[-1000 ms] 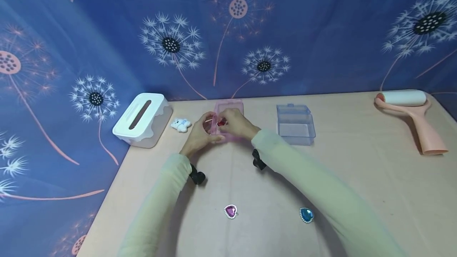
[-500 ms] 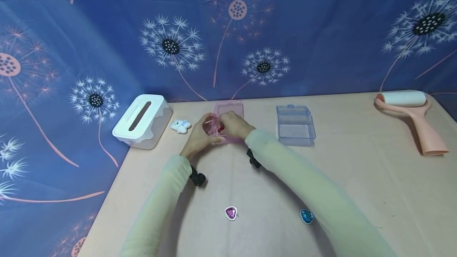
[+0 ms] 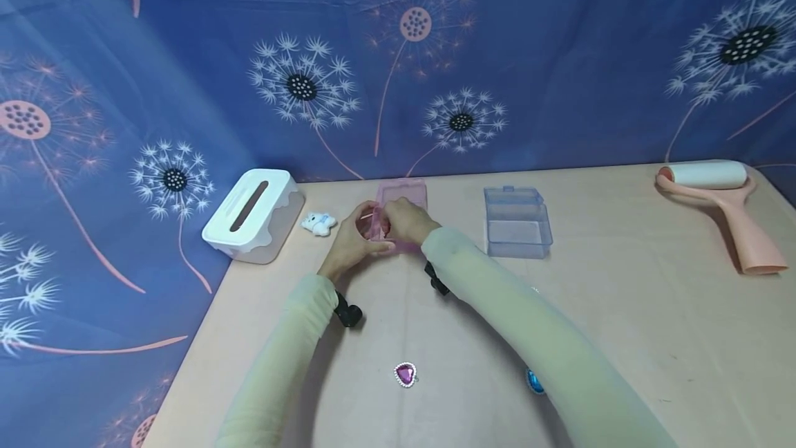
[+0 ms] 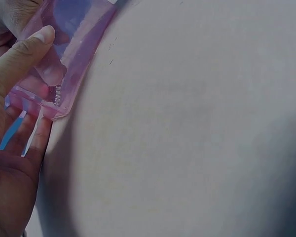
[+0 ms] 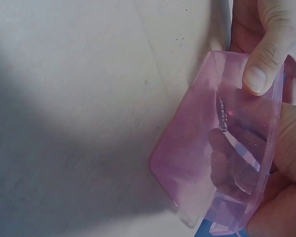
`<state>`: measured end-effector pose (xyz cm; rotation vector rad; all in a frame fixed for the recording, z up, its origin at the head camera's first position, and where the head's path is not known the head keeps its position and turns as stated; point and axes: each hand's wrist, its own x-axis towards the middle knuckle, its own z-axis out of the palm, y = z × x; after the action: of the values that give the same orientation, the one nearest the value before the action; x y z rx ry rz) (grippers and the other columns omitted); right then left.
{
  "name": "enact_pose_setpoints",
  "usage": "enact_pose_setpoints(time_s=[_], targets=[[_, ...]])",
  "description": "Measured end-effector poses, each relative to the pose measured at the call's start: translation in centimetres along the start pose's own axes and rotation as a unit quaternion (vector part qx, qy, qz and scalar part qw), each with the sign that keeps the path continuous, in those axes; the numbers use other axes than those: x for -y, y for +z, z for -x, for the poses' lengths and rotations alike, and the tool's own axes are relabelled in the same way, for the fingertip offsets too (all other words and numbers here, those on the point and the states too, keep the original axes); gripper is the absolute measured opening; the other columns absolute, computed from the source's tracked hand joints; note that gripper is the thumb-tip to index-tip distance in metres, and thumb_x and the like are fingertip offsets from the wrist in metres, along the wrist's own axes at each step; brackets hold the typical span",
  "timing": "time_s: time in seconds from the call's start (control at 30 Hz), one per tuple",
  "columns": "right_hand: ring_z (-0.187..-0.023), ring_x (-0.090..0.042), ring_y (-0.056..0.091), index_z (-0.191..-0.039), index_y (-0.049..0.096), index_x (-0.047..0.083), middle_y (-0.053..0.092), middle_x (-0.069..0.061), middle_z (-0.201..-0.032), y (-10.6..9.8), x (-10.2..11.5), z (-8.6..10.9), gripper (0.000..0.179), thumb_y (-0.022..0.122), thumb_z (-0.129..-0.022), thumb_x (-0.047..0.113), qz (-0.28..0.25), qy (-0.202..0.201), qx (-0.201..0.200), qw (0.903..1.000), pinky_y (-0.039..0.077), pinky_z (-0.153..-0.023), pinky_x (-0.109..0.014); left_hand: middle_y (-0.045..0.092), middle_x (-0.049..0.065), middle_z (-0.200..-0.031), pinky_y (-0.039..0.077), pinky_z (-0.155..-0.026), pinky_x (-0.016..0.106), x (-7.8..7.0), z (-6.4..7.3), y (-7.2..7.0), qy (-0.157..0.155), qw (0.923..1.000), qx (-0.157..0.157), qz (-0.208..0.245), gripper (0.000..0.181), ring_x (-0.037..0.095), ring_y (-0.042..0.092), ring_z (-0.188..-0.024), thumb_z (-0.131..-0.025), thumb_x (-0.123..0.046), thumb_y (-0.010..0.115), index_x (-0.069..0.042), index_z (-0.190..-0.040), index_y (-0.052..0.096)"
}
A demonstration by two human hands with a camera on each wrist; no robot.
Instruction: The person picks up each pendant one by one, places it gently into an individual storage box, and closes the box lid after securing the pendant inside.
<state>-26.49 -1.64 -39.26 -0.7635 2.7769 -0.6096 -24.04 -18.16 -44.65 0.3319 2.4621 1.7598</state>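
A see-through pink plastic box stands with its lid raised at the back of the table. My left hand grips its left end, thumb over the near wall and fingers behind. The right hand reaches down into the box, fingertips inside. Those fingers pinch a red heart gem there; its beaded rim shows through the pink wall in the right wrist view, while the fingers cover most of the red. Nearer the front lie a purple heart gem and a blue heart gem, the latter partly behind the right sleeve.
An open clear blue box is right of the pink one. To the left are a small white bear figure and a white-lidded tissue box. A peach-handled lint roller lies far right. A patterned blue cloth hangs behind.
My right hand has moved slightly left and deeper into the pink box, taking the red heart gem out of the head camera's sight. The left hand keeps its grip.
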Motion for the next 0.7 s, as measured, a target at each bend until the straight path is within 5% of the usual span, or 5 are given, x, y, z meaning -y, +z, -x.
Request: enact_pose_setpoints(time_s=[0.23,0.4,0.7], targets=[[-0.079,-0.017,0.061,-0.079,0.071,0.008,0.07,-0.003,-0.083,0.2,-0.4,0.3,0.004,0.075,-0.079,0.007,0.0,-0.013,-0.008,0.9999,0.055,-0.073,-0.032,0.051,0.011,-0.14,0.046,-0.107,0.037,0.3,-0.1,0.2,0.007,0.9999,0.002,0.01,0.091,0.026,0.05,-0.131,-0.066,-0.003,0.088,-0.01,-0.142,0.04],[-0.085,-0.021,0.064,-0.095,0.072,0.002,0.073,-0.009,-0.095,-0.4,-1.1,1.7,0.012,0.071,-0.084,0.007,-0.021,-0.071,-0.03,0.9968,0.056,-0.078,-0.034,0.054,0.012,-0.137,0.047,-0.106,0.037,0.2,-0.1,0.5,0.0,0.9999,0.007,0.009,0.089,0.026,0.051,-0.13,-0.065,-0.002,0.088,-0.011,-0.141,0.042],[-0.094,-0.023,0.067,-0.099,0.072,0.004,0.072,-0.008,-0.098,-1.7,0.2,8.9,0.015,0.069,-0.084,0.006,-0.082,-0.196,-0.08,0.9739,0.056,-0.086,-0.034,0.048,0.011,-0.142,0.046,-0.107,0.044,-0.4,0.0,-0.3,-0.001,0.9994,0.017,-0.029,0.09,0.029,0.049,-0.131,-0.067,-0.007,0.088,-0.011,-0.143,0.038]])
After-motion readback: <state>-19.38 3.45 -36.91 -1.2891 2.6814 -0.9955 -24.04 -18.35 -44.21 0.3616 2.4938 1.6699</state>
